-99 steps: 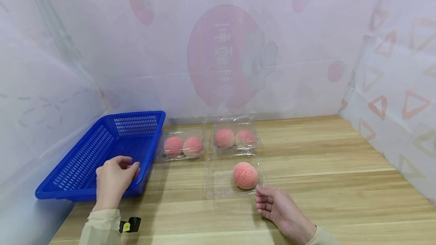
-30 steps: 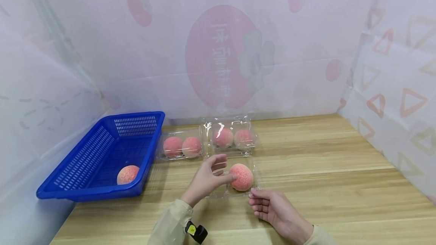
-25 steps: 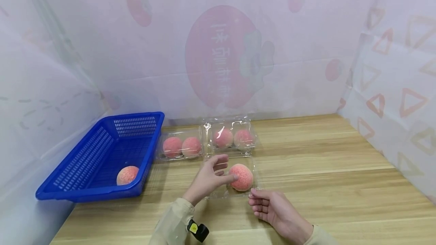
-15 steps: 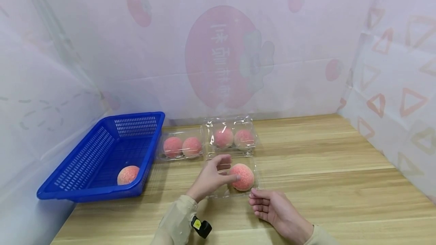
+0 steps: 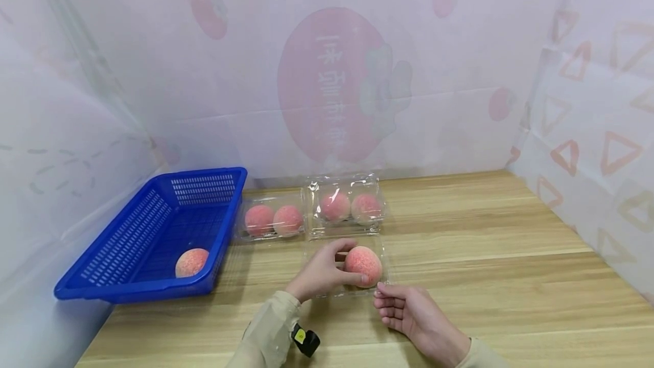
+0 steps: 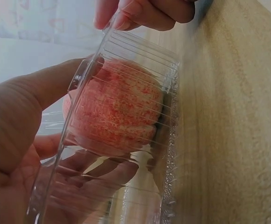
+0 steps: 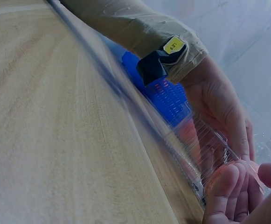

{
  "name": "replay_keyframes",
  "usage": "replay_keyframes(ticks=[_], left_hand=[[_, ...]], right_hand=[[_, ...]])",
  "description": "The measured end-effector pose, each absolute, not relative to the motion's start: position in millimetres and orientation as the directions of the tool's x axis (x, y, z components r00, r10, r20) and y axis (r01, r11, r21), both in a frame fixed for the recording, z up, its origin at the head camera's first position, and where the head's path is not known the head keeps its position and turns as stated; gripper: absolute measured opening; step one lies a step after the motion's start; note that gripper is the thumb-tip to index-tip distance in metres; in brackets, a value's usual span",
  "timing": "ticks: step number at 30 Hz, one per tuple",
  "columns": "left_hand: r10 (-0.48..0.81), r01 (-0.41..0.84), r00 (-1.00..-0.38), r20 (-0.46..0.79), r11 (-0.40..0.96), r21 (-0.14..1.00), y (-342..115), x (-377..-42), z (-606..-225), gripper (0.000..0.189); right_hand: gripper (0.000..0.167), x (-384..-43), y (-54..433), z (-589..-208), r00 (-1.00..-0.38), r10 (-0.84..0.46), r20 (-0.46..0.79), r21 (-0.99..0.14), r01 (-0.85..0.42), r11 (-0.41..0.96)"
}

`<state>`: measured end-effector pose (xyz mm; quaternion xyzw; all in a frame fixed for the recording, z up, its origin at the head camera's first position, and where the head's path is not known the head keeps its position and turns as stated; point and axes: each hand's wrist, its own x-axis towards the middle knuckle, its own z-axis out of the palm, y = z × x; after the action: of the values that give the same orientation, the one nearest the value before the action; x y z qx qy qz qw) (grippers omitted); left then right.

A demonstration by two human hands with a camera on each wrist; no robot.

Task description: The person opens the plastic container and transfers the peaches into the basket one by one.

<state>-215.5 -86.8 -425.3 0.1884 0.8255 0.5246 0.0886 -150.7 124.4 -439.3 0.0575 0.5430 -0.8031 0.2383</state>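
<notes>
In the head view a pink peach (image 5: 364, 266) sits in the right part of a clear plastic clamshell box (image 5: 333, 293) at the front. My left hand (image 5: 323, 270) holds this peach from the left, thumb on the near side and fingers behind it. In the left wrist view the peach (image 6: 121, 102) shows through the ribbed box wall, thumb and fingers reaching over the rim. My right hand (image 5: 416, 318) pinches the box's front right corner between thumb and forefinger, its other fingers curled. In the right wrist view the right hand (image 7: 231, 193) partly covers the peach.
A blue plastic basket (image 5: 135, 291) stands at the left with one peach (image 5: 191, 263) in it. Behind the front box are two closed clear boxes with peaches, one at back left (image 5: 275, 200) and one at back centre (image 5: 349, 183). Printed white sheets surround the wooden table (image 5: 485, 254).
My left hand has left the basket, where a peach now lies, and come right to the front box. Lately its fingers have lowered around the peach. The right hand stays at the box corner.
</notes>
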Motion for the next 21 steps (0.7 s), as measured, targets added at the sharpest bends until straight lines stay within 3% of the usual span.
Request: replay_keyframes(ticks=[21], left_hand=[[0.459, 0.219, -0.888, 0.023, 0.380, 0.899, -87.0, -218.0, -427.1, 0.076]], right_hand=[[0.022, -150.7, 125.0, -440.7, -0.874, -0.344, -0.344, -0.841, 0.450, -0.300]])
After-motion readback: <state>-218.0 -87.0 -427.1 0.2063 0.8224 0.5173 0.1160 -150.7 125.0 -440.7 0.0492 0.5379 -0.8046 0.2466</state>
